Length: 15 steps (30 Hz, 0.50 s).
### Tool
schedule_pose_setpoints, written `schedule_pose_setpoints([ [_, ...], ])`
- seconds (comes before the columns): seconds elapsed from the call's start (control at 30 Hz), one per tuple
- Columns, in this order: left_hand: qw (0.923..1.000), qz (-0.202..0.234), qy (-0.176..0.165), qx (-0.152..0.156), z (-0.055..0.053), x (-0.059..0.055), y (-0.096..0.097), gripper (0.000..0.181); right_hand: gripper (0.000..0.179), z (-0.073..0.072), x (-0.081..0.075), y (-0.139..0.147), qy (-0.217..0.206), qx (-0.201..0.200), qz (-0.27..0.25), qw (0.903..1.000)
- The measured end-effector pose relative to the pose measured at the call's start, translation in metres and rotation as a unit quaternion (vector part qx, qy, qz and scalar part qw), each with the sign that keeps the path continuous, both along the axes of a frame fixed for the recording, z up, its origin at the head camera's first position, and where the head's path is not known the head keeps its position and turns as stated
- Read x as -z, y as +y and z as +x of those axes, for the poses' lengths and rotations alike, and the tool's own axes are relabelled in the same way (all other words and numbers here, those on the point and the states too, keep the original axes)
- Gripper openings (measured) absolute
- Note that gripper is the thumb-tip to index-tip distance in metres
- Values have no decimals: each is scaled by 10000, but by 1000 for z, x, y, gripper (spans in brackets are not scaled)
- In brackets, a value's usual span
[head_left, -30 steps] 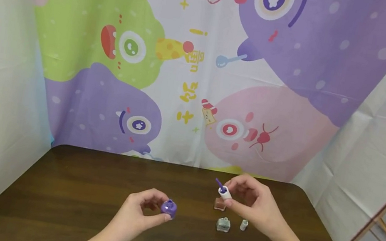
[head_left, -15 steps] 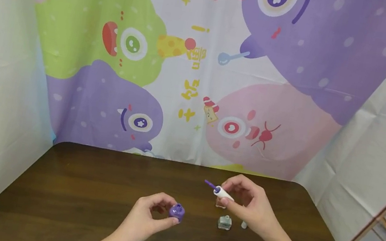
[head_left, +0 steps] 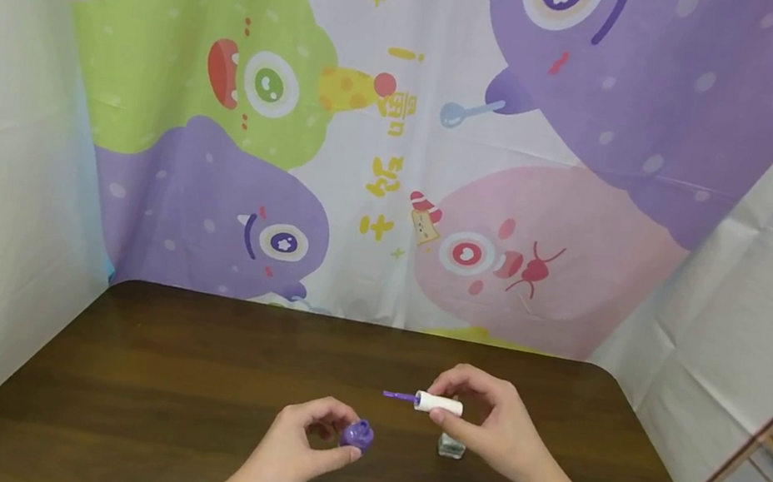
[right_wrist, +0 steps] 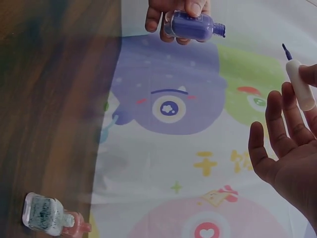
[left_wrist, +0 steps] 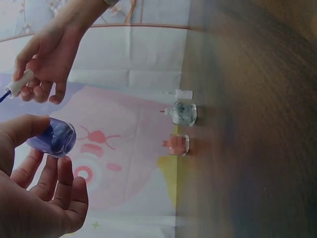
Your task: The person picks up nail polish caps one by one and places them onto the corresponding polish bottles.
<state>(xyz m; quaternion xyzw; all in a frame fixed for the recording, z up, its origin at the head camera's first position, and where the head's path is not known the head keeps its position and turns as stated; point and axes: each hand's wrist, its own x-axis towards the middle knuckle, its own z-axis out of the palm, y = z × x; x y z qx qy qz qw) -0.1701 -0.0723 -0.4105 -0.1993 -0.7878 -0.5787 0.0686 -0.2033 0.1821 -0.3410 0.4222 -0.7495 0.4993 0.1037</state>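
My left hand [head_left: 297, 446] holds a purple nail polish bottle [head_left: 358, 435] between thumb and fingers above the table; its neck is uncapped, as the right wrist view shows. To its right, my right hand [head_left: 497, 427] pinches a white nail polish cap [head_left: 440, 404] with its purple-coated brush [head_left: 398, 395] pointing left. Brush and bottle are apart. Below the right hand stands a glittery silver-green polish bottle [head_left: 451, 447], partly covered by the hand in the head view. A pinkish-brown polish bottle [left_wrist: 177, 144] stands beside it in the left wrist view.
Another white cap [left_wrist: 184, 94] stands on the table near the glittery bottle. The dark wooden table [head_left: 183, 377] reaches back to a cartoon-printed curtain [head_left: 366, 272]. Pale cloth panels [head_left: 714, 327] hang at both sides.
The right hand has turned the cap so its brush swings down from pointing up-left to level, and has moved slightly left. The left hand with the purple bottle has shifted right.
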Motion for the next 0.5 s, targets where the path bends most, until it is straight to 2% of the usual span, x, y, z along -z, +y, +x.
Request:
schedule_pose_setpoints([
  [0.13, 9999, -11, -112, 0, 1, 0, 0, 23, 23, -1, 2, 0, -12, -10, 125, 9999],
  [0.5, 10000, 34, 33, -4, 4, -1, -1, 25, 28, 1, 5, -3, 235, -66, 230, 9994],
])
